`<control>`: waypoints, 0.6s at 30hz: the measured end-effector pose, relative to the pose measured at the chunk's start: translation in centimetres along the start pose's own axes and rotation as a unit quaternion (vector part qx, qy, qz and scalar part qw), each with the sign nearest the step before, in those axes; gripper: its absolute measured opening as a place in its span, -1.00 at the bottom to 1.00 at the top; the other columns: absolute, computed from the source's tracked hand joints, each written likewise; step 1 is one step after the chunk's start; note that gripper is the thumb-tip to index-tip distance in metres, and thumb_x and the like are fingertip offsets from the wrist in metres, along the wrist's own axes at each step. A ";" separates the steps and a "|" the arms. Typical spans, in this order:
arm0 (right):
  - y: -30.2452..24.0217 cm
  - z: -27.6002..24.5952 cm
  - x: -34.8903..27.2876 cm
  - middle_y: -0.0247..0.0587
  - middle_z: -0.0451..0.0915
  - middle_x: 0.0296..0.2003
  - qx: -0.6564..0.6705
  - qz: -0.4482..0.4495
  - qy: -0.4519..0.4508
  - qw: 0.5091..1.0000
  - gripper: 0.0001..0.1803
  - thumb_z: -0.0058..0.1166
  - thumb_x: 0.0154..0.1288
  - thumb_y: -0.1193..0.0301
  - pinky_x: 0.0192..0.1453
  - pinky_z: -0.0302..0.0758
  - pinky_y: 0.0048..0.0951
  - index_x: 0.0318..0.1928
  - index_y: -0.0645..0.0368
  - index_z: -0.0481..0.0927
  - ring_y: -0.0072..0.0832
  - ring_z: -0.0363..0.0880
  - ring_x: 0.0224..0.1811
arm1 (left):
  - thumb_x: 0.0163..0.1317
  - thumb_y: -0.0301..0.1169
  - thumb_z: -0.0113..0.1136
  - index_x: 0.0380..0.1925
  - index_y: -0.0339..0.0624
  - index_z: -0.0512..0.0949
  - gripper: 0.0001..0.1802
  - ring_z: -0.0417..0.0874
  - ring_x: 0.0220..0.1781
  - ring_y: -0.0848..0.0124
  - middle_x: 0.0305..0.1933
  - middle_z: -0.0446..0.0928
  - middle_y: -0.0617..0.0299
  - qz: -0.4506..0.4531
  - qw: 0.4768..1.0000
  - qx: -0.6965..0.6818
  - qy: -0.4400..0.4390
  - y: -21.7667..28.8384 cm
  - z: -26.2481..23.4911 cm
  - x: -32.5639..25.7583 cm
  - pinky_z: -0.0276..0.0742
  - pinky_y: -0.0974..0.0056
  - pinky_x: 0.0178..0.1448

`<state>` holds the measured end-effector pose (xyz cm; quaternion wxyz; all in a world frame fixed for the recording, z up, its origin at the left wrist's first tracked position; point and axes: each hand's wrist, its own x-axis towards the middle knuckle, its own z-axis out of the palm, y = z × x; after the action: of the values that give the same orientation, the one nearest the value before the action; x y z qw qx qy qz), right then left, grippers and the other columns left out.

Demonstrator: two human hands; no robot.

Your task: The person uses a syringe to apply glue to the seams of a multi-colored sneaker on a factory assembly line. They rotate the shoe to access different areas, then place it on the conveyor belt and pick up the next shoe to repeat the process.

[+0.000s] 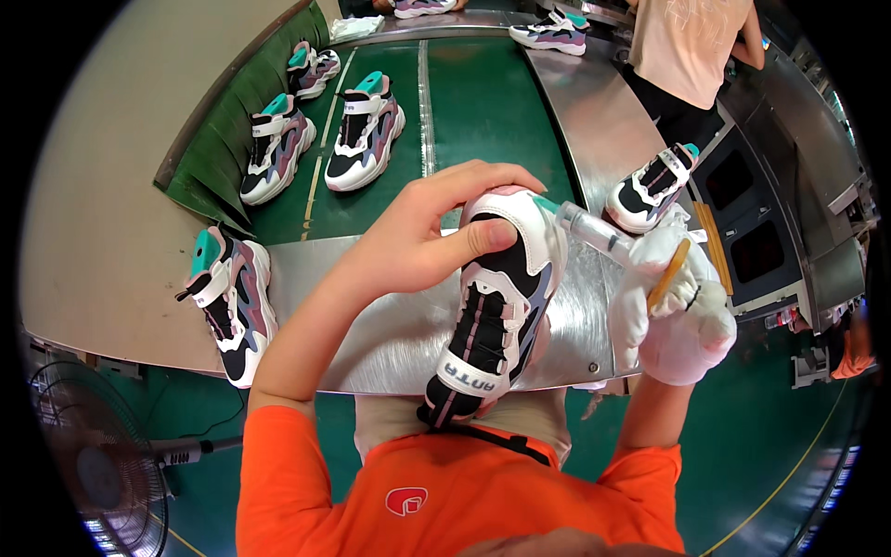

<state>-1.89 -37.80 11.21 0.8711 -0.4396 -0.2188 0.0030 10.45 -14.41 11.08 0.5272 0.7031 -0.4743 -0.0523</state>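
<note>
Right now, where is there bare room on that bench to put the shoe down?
Bare metal table lies between the lone sneaker at left and the held shoe. The green belt right of the paired sneakers is free. Crowded: the belt's left edge.

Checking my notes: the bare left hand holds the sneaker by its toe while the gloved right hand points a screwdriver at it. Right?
Not quite. The head view shows the gloved right hand holding a syringe, not a screwdriver, against the sneaker. The bare left hand does grip its toe.
</note>
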 end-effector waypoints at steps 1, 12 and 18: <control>0.0 0.1 0.1 0.01 0.53 -0.47 -0.010 0.007 0.007 1.000 -0.14 0.44 -0.16 0.08 -0.60 0.47 -0.49 -0.04 0.57 0.38 -0.37 0.52 -0.58 | 0.24 -0.09 0.17 0.06 -0.24 0.49 -0.48 0.50 0.02 0.44 -0.02 0.51 0.21 -0.001 1.000 0.004 0.000 0.0 -0.1 -0.2 0.38 0.34 0.12; 1.0 -0.5 2.1 -0.02 0.54 -0.31 -0.055 0.051 -0.019 0.997 -0.26 0.40 -0.15 0.11 -0.43 0.47 -0.51 -0.15 0.54 0.48 -0.39 0.54 -0.45 | 0.24 -0.10 0.23 0.15 -0.32 0.41 -0.38 0.51 0.03 0.45 0.01 0.50 0.19 -0.052 0.987 -0.141 0.054 -1.8 -0.9 -2.1 0.41 0.36 0.13; 2.6 -0.6 3.2 0.04 0.51 -0.39 -0.031 0.086 -0.024 0.996 -0.31 0.36 -0.14 0.17 -0.53 0.44 -0.56 -0.12 0.52 0.48 -0.43 0.51 -0.51 | 0.28 -0.19 0.21 0.15 -0.31 0.41 -0.45 0.52 0.04 0.46 0.00 0.53 0.19 -0.044 0.976 -0.180 0.117 -4.2 -1.5 -3.4 0.42 0.35 0.14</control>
<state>1.70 -35.97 10.10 0.8480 -0.4834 -0.2013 0.0818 12.05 -10.94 7.03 0.6937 0.6186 -0.3607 -0.0777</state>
